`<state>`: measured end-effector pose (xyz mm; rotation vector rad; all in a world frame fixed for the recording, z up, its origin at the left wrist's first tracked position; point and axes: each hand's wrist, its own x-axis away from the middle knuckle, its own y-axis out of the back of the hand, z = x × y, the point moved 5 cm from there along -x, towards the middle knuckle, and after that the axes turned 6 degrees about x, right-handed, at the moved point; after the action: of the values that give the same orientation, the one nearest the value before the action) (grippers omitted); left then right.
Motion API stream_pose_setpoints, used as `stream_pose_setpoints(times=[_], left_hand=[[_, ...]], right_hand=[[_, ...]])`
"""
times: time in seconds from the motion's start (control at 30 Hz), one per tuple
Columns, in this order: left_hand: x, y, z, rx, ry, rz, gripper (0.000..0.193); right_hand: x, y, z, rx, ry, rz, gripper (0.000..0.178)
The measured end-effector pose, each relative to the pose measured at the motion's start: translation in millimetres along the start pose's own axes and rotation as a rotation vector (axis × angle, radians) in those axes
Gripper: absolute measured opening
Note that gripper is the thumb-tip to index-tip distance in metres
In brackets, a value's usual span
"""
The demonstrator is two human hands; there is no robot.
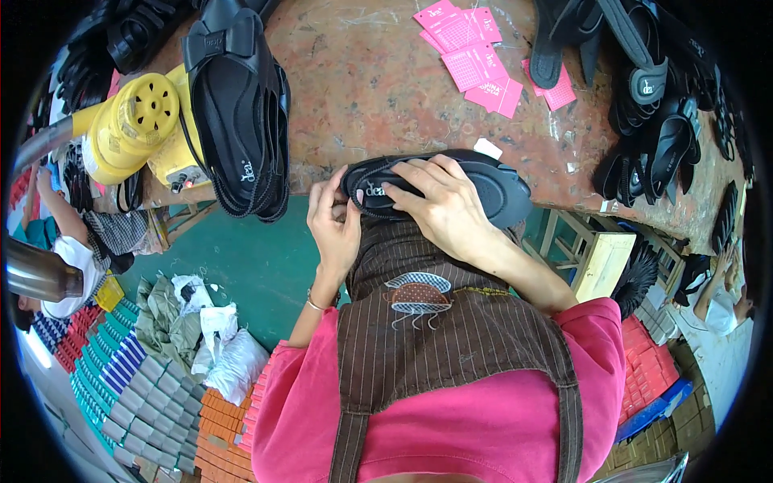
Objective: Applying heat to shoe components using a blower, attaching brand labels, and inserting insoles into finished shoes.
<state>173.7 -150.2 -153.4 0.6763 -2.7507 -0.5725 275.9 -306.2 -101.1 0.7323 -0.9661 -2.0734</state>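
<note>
A black sandal (503, 193) lies sideways at the table's near edge, against my apron, its heel end to the left and its insole facing up. My left hand (334, 221) grips the heel end, thumb on the inner side and fingers around the rim. Across the middle of the sandal lies my right hand (439, 201), its fingers bent down onto the insole beside a pale printed mark. Whether a small piece sits under those fingertips is hidden. A stack of black sandals (233, 129) with a bow strap rests to the left.
A yellow machine (133, 129) with a vented round top stands left on the worn table (346, 88). Pink printed cards (475, 60) lie at the far middle, and more black sandals (652, 153) crowd the right. Stacked coloured boxes (157, 394) stand on the floor.
</note>
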Motion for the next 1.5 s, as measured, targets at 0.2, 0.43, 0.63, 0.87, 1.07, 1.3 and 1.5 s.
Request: stream_pose_setpoints(times=[0.2, 0.43, 0.63, 0.87, 1.07, 1.3, 1.5], left_hand=[[-6.9, -1.9, -1.0, 0.168, 0.02, -0.034, 0.04], [-17.2, -7.1, 2.4, 0.189, 0.028, -0.12, 0.023], [-25.3, -8.6, 18.3, 0.283, 0.127, -0.164, 0.012], [-31.8, -4.7, 21.2, 0.214, 0.138, -0.106, 0.009], [0.0, 9.5, 20.1, 0.316, 0.178, -0.32, 0.012], [19.2, -17.1, 0.6, 0.043, 0.048, -0.119, 0.017], [35.2, -47.6, -54.0, -0.367, -0.58, 0.013, 0.024]], right_hand=[[-0.7, -16.5, -6.3, -0.045, -0.044, 0.012, 0.033], [1.8, -29.2, -6.5, -0.018, -0.017, 0.071, 0.04], [-4.3, -39.0, -0.5, -0.124, 0.275, 0.161, 0.041], [12.5, -16.8, -1.0, 0.202, 0.017, 0.251, 0.043], [-8.6, 14.6, -14.9, 0.218, -0.069, 0.004, 0.037], [-100.1, 55.4, -61.4, -0.012, -0.399, -0.491, 0.061], [-80.9, 36.7, -31.3, -0.248, -0.161, -0.067, 0.032]])
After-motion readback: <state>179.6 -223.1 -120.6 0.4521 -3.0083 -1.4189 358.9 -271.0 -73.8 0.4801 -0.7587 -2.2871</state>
